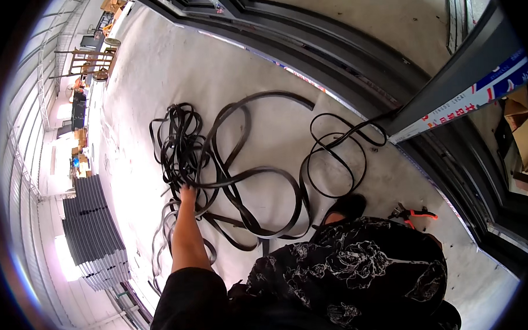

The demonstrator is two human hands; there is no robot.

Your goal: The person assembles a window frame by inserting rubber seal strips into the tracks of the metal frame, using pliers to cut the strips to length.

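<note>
My left hand (187, 192) reaches down to the lower edge of a tangled pile of black rubber sealing strip (184, 138) on the floor. Its fingers look closed around a length of the strip, though they are small and partly lost against the dark coils. From beside the hand, wide loops of strip (276, 171) spread rightward across the floor. Thinner loops (337, 191) lie farther right, reaching the dark frame. My right hand is out of view.
Pliers with red handles (414, 212) lie right of my shoe (348, 207). A long dark metal frame (329, 43) runs along the far and right side, with an upright profile (453, 94) rising from it. Stacked dark panels (94, 229) and a wooden rack (92, 61) stand left.
</note>
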